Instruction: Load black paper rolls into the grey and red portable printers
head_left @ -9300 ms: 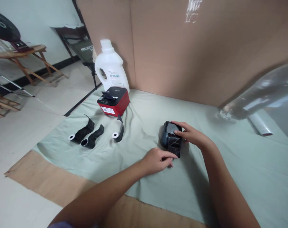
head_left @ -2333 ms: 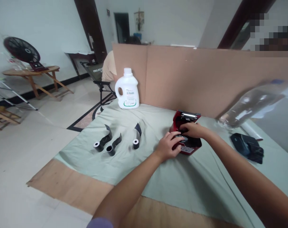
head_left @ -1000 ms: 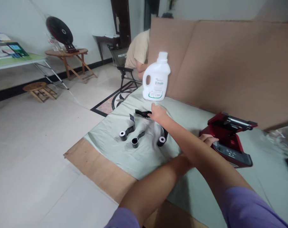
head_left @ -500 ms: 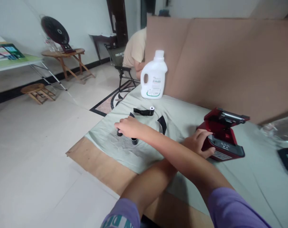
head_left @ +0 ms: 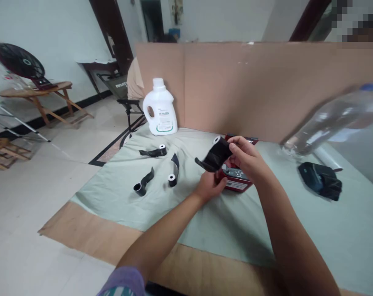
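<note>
My right hand (head_left: 244, 155) pinches a black paper roll (head_left: 217, 154) with a pale core end. A loose curled strip hangs from the roll to the left. Just below it is a red box-shaped device (head_left: 237, 183) with a grey button panel, like a small receipt printer, its raised lid partly hidden behind my right hand. My left hand (head_left: 209, 187) grips the device's left side, thumb on the front and fingers mostly out of sight. Left of it on the cloth lie three similar rolls with unwound tails: a far roll (head_left: 154, 152), a middle roll (head_left: 173, 177) and a near roll (head_left: 140, 188).
A white detergent jug (head_left: 162, 109) stands at the back against a cardboard panel (head_left: 229, 86). On the right are a clear plastic bottle (head_left: 325, 121) and a dark bundle (head_left: 320, 181). A light green cloth (head_left: 112, 201) covers the board. A person (head_left: 135, 80) sits behind the panel.
My right hand has brought a black roll from the left side over to the device, uncrossing my arms. My left hand stays on the device. The view has swung right.
</note>
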`<state>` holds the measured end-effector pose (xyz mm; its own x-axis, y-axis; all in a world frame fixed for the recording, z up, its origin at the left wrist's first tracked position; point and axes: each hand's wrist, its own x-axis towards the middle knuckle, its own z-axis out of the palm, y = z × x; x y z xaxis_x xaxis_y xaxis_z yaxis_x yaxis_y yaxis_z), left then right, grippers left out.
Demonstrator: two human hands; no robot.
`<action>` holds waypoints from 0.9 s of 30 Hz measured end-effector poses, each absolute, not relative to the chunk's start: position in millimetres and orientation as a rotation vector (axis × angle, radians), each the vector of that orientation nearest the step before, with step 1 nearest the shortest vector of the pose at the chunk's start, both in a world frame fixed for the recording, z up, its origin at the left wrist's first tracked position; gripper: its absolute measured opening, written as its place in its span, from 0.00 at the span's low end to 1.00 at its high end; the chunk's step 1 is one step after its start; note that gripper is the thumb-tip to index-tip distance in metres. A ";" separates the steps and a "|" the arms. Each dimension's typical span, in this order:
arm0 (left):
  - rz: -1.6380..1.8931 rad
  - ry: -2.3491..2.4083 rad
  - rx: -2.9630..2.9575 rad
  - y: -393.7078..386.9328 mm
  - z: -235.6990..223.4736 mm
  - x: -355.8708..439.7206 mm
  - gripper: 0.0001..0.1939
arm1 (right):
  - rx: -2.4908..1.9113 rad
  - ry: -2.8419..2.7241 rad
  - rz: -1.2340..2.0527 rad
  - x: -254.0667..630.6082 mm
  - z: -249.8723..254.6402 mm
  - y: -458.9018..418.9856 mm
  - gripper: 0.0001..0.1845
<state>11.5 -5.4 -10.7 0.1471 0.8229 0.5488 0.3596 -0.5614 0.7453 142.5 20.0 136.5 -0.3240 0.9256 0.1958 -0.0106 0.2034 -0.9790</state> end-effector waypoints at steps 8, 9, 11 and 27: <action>1.684 1.135 2.239 -30.5 -13.8 25.5 0.33 | -1.343 -2.252 0.673 201.0 115.4 52.6 0.14; 1.677 1.141 2.266 -31.1 -13.1 26.5 0.32 | -1.381 -2.268 0.663 202.3 113.8 54.0 0.14; 1.666 1.145 2.316 -30.3 -12.3 27.2 0.31 | -1.458 -2.270 0.633 204.4 112.0 55.3 0.14; 1.545 1.081 2.540 -26.1 1.7 23.3 0.20 | -1.780 -2.423 0.328 200.3 92.5 66.6 0.20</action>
